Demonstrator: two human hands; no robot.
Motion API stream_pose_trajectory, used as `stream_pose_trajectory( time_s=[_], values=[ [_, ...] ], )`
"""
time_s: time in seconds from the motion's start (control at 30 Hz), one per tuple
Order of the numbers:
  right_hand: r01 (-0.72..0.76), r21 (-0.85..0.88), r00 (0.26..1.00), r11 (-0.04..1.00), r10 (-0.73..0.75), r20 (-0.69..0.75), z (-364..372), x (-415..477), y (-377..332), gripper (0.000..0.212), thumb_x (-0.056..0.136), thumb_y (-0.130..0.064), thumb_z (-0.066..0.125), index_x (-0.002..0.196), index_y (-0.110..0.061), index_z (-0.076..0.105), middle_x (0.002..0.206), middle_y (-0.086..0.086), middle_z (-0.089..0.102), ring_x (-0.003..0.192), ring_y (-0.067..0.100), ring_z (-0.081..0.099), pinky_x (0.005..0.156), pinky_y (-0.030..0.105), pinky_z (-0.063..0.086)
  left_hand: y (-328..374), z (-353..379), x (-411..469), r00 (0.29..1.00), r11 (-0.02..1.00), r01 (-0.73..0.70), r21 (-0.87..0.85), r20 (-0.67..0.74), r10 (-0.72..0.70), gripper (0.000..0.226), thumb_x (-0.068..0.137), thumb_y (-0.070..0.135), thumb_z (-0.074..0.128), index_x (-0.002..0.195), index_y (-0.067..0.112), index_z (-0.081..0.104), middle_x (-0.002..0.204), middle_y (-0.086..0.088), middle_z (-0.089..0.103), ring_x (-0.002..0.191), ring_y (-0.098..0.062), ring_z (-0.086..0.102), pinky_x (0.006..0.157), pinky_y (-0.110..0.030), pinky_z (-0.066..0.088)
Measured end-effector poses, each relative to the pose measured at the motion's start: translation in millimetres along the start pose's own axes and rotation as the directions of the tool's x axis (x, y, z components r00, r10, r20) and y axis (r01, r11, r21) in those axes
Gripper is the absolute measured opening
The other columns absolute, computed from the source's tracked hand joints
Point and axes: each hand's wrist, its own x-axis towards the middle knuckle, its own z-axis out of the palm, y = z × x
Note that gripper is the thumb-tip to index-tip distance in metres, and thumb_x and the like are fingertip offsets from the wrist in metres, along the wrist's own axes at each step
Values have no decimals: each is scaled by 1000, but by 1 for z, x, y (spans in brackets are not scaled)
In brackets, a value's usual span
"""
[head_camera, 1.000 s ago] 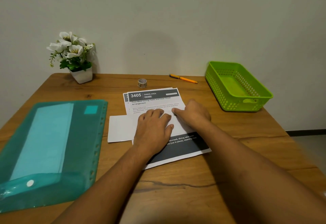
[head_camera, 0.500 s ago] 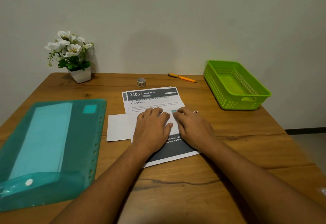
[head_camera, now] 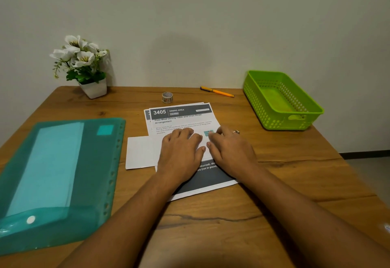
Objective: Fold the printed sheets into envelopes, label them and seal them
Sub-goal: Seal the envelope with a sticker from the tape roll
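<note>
A translucent teal plastic folder point(head_camera: 63, 173) lies nearest, left on the grained wooden table point(head_camera: 211, 232). At mid-table my feed shows the left hand point(head_camera: 181, 155) flat, fingers together, pressing a folded white sheet point(head_camera: 140, 151). The right hand point(head_camera: 231, 151) sets bent fingertips at a small teal label point(head_camera: 209, 133); pinching or pressing, I cannot tell. Beneath, printed sheets point(head_camera: 183, 119) read "3405 DINING AREA". Beyond: tape roll point(head_camera: 167, 97), orange pen point(head_camera: 217, 92), perforated green basket point(head_camera: 263, 107).
</note>
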Motion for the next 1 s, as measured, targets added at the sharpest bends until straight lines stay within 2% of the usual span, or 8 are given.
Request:
stream_pose_trajectory(
  time_s=[0.17, 0.23, 0.33, 0.43, 0.53, 0.67, 0.87, 1.0],
  values=[
    [-57, -4, 996, 998, 57, 62, 1, 9, -7, 48, 106, -46, 37, 151, -31, 48, 128, 5, 51, 98, 24, 59, 66, 33, 45, 0, 1, 0, 1000, 1000, -1, 1, 3, 1, 39, 103, 48, 44, 134, 30, 60, 144, 2, 53, 131, -21, 44, 108, -43, 35],
    [-45, 14, 998, 999, 45, 50, 1, 10, -6, 46, 106, -47, 39, 148, -33, 51, 125, 4, 51, 96, 22, 59, 65, 32, 44, 1, 0, 0, 1000, 1000, 3, -1, -2, -3, 39, 103, 48, 44, 133, 30, 60, 143, 2, 54, 131, -21, 45, 107, -43, 35],
    [31, 103, 999, 994, -29, -23, 0, 3, -1, 34, 104, -39, 51, 133, -32, 68, 115, 2, 57, 85, 18, 59, 59, 28, 39, 1, -1, 0, 1000, 1000, 3, 2, 3, -3, 39, 103, 48, 43, 134, 30, 59, 144, 3, 53, 132, -21, 44, 108, -42, 34],
    [33, 139, 998, 990, -26, -52, 1, 2, 0, 30, 103, -35, 56, 128, -30, 71, 114, 4, 59, 86, 20, 60, 60, 28, 39, 0, -1, 0, 1000, 1000, 3, 1, 7, -3, 39, 103, 48, 44, 134, 31, 58, 144, 3, 52, 132, -21, 43, 108, -41, 34],
    [-29, 77, 999, 997, 32, -35, 3, 5, -3, 37, 105, -41, 48, 136, -32, 64, 113, 4, 58, 89, 22, 58, 61, 30, 38, 0, -2, 0, 1000, 1000, 4, -4, 10, -3, 40, 103, 48, 44, 135, 30, 58, 145, 2, 52, 133, -21, 43, 108, -42, 34],
    [-124, -29, 992, 992, 124, -6, 0, 4, -6, 48, 104, -50, 42, 141, -25, 61, 118, 8, 58, 93, 24, 59, 65, 33, 46, 2, -2, 0, 1000, 1000, 7, -1, 15, -7, 40, 104, 49, 43, 136, 31, 58, 146, 3, 52, 133, -21, 43, 108, -42, 35],
    [-109, -25, 994, 994, 108, -30, -1, 0, -5, 37, 104, -46, 51, 115, -20, 75, 112, 5, 61, 87, 20, 59, 60, 28, 36, 1, -2, 0, 1000, 1000, 4, -7, 8, -4, 39, 103, 49, 45, 134, 31, 60, 144, 3, 53, 132, -21, 44, 107, -42, 35],
    [-149, -16, 989, 989, 150, 8, 0, 3, -7, 44, 105, -46, 43, 137, -23, 63, 120, 6, 58, 97, 22, 57, 64, 30, 39, 1, -2, 1, 1000, 1000, 3, -5, 14, -3, 39, 103, 48, 44, 134, 31, 59, 144, 3, 53, 132, -20, 44, 107, -42, 36]
  ],
)
